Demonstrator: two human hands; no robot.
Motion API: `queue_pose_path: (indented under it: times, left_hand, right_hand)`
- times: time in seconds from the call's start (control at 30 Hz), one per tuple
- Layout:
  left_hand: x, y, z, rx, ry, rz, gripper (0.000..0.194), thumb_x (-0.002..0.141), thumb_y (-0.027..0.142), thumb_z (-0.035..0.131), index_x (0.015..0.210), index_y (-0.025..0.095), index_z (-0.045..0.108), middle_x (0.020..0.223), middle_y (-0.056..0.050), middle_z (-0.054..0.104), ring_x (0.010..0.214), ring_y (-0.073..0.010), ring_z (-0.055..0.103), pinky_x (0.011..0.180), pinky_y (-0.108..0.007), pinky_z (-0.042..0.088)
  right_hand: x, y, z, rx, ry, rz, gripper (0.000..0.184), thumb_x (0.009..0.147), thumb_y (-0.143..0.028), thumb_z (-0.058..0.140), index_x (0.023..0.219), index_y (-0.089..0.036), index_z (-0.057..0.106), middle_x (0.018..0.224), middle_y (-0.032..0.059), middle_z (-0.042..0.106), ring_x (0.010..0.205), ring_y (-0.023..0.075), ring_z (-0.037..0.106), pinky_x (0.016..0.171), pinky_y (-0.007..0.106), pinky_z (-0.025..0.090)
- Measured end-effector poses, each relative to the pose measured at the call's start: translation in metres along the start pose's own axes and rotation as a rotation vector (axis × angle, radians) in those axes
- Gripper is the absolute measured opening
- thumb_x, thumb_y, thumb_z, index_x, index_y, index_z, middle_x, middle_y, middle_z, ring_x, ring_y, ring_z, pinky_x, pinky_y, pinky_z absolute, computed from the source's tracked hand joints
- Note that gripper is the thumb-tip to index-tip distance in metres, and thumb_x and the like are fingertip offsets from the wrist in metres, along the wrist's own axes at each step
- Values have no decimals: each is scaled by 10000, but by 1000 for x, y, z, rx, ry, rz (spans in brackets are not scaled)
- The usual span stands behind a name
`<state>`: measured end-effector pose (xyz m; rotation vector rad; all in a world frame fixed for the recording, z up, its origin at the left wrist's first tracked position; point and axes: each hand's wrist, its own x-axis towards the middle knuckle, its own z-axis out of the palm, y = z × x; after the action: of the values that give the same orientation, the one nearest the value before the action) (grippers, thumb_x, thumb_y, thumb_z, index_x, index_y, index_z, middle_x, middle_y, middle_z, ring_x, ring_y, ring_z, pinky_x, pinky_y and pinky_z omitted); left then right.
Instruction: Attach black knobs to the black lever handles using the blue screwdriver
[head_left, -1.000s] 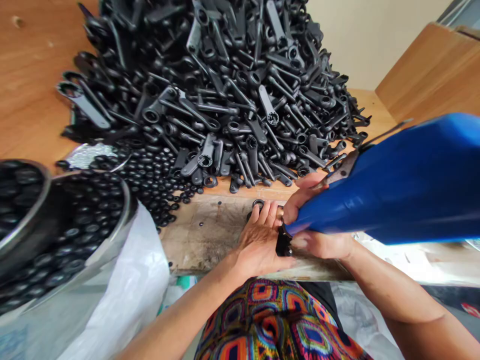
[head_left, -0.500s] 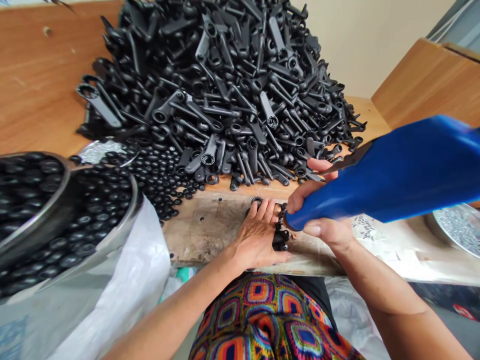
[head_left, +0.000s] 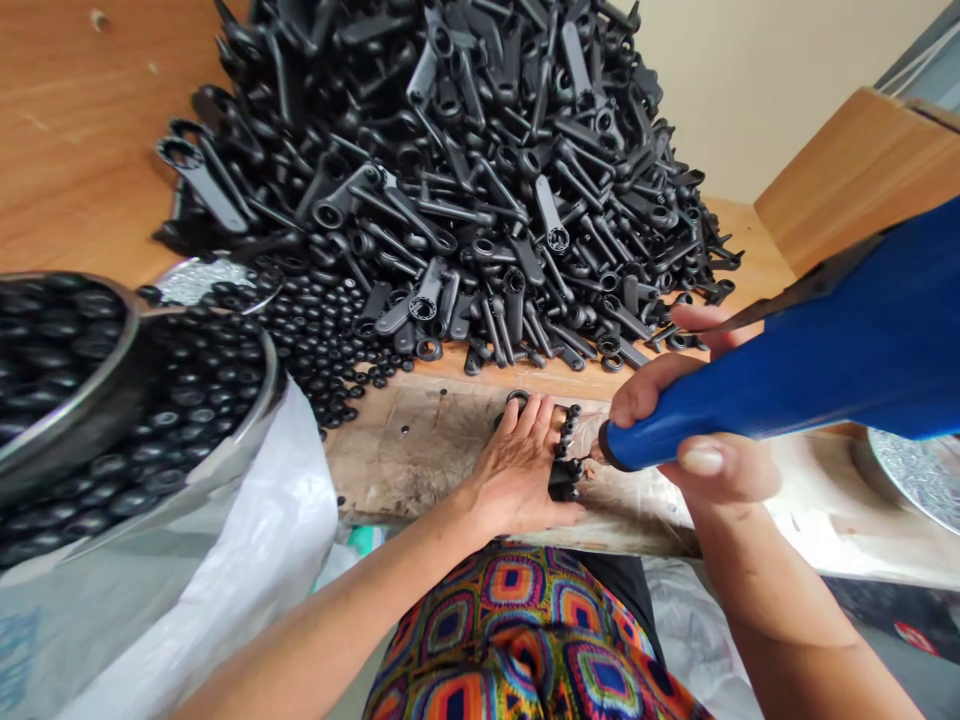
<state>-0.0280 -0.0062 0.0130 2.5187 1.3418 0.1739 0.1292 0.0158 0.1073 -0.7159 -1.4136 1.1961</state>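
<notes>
My left hand (head_left: 517, 465) lies over a row of black crank handles (head_left: 566, 482) on the worn board, its fingers at the row's far side and its thumb at the near side. The knob ends stick out to the right of the palm, while the rest of the handles are mostly covered. In my right hand (head_left: 712, 450) is a blue power screwdriver (head_left: 787, 390), gripped near its nose and pointing left. Its dark tip is just right of the handle ends; whether it touches one, I cannot tell.
A big heap of black crank handles (head_left: 480, 200) rises behind the board (head_left: 420, 440). Loose black knobs (head_left: 322, 340) lie to its left, beside two full knob containers (head_left: 274, 370) and a dish of small shiny parts (head_left: 202, 280). A metal bowl of screws (head_left: 919, 470) stands right.
My right hand has drawn the screwdriver to the right, away from the handle ends, which now show more. My left hand stays on the row. The view has shifted slightly.
</notes>
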Motion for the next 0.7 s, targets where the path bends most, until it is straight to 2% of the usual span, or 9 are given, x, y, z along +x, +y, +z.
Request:
queue_pose_path:
  times: [0.23,0.47,0.7]
  left_hand:
    - [0,1,-1,10,5,-8,967,640,703,504,1354,79,315,1459,-240,182,1361,-357,76,1082,-488,57]
    - [0,1,2,26,13,-18,993,633,713,498,1366,77,289,1457,-232,198,1361,-350,81,1082,-487,45]
    - [0,1,0,27,1,-16,977,644,717,480,1369,89,291,1461,-227,191,1361,-351,87,1080,-489,49]
  right_hand:
    - [-1,1,-1,34,-21,-3,697,575,-380,738,1208,-313,456,685,-6,587,576,213,549,495,357,459]
    - [0,2,1,-14,-29,-1,678,583,-414,739,1190,-323,452,687,-24,583,558,198,559,513,350,471]
    - [-3,3,-3,-16,-54,52,692,581,-384,751,1190,-302,432,679,-14,592,578,214,577,528,373,493]
